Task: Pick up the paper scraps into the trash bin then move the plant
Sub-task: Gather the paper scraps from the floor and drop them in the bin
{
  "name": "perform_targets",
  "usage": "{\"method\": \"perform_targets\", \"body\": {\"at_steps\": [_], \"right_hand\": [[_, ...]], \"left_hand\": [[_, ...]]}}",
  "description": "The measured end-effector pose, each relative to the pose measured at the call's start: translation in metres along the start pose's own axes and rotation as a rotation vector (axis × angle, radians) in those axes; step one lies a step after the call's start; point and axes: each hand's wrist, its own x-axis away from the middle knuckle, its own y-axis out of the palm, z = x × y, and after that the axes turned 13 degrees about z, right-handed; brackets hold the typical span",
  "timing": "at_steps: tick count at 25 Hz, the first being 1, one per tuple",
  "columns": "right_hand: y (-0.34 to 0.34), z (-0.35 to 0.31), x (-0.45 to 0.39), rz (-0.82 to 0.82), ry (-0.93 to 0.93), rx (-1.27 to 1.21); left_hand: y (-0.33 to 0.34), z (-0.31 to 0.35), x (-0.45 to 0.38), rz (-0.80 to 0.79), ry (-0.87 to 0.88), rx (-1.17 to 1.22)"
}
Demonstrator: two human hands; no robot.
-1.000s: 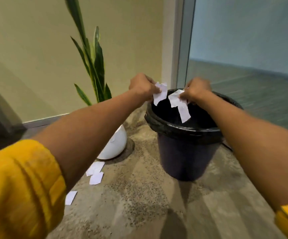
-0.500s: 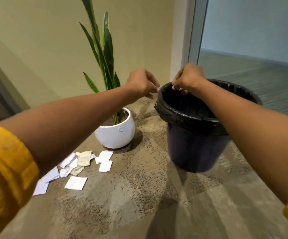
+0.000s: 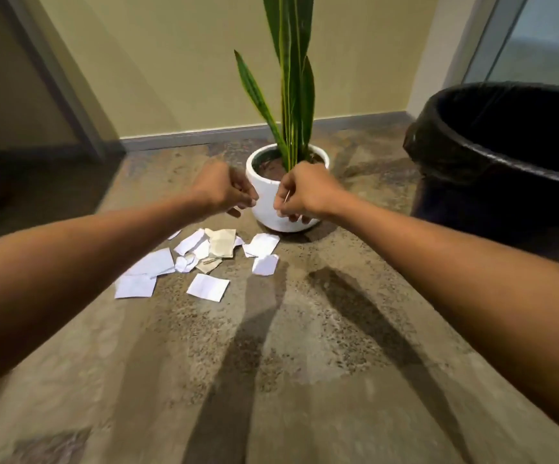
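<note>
Several white and beige paper scraps [image 3: 204, 259] lie scattered on the floor just in front of the plant's white pot [image 3: 266, 212]. The plant [image 3: 291, 78] has tall green leaves and stands by the wall. My left hand [image 3: 224, 190] and my right hand [image 3: 304, 194] hover side by side above the scraps and in front of the pot. Their fingers are loosely curled downward and hold nothing that I can make out. The black-lined trash bin [image 3: 472, 162] stands at the right, apart from both hands.
A beige wall with a grey skirting board [image 3: 187, 137] runs behind the plant. A metal frame [image 3: 485, 41] with glass rises behind the bin. Mottled brown floor [image 3: 271, 363] stretches toward me.
Both hands dropped their scraps into the bin, left its rim and swung left and down to the pile by the pot. The view turned left with them.
</note>
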Motion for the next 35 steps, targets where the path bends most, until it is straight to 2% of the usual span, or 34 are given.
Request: {"method": "perform_targets", "body": {"at_steps": [4, 9, 13, 16, 22, 24, 27, 30, 35], "right_hand": [[0.075, 0.021, -0.006, -0.134, -0.029, 0.078], [0.141, 0.05, -0.022, -0.205, -0.087, 0.223], [0.166, 0.058, -0.043, -0.174, -0.143, 0.419], [0.177, 0.06, -0.059, -0.34, -0.107, 0.517], [0.179, 0.057, -0.079, -0.541, -0.117, 0.672], [0.174, 0.057, -0.076, -0.563, -0.105, 0.693], [0.165, 0.059, -0.064, -0.534, -0.042, 0.568], [0.157, 0.065, -0.052, -0.383, -0.079, 0.532], [0.138, 0.066, -0.038, -0.286, 0.006, 0.336]], "left_hand": [[0.002, -0.075, -0.012, -0.053, -0.036, -0.228], [0.008, -0.157, -0.028, -0.127, -0.115, -0.538], [0.018, -0.183, -0.043, -0.27, -0.12, -0.432], [0.029, -0.191, -0.052, -0.298, -0.144, -0.388], [0.036, -0.187, -0.051, -0.197, 0.024, -0.485], [0.034, -0.185, -0.048, -0.192, 0.023, -0.461], [0.023, -0.182, -0.041, -0.159, -0.13, -0.237], [0.012, -0.175, -0.035, -0.112, -0.251, -0.01], [-0.005, -0.16, -0.026, -0.093, -0.336, 0.108]]}}
